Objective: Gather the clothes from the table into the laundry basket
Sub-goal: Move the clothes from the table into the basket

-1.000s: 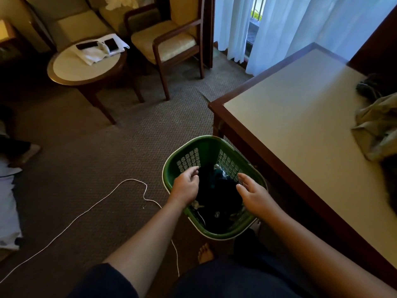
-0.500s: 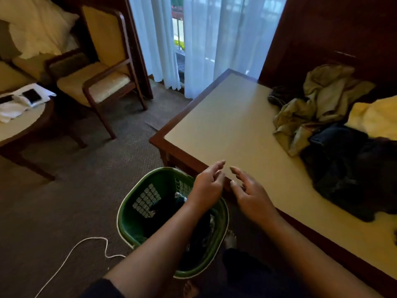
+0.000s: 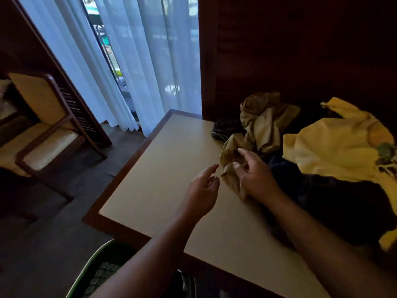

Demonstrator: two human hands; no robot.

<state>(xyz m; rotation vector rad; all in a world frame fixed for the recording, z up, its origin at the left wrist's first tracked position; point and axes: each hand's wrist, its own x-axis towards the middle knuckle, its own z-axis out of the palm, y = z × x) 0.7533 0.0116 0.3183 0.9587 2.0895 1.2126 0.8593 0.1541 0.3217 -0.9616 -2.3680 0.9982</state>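
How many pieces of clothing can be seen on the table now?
4, at least. An olive garment lies crumpled by the right hand; a small dark item behind it; a yellow shirt at far right; dark clothes beneath, possibly several pieces.

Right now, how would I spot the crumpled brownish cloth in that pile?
Look at the table, toward its far right side. The olive-brown garment is at the pile's left edge, under the right hand. It is duller than the bright yellow shirt beside it.
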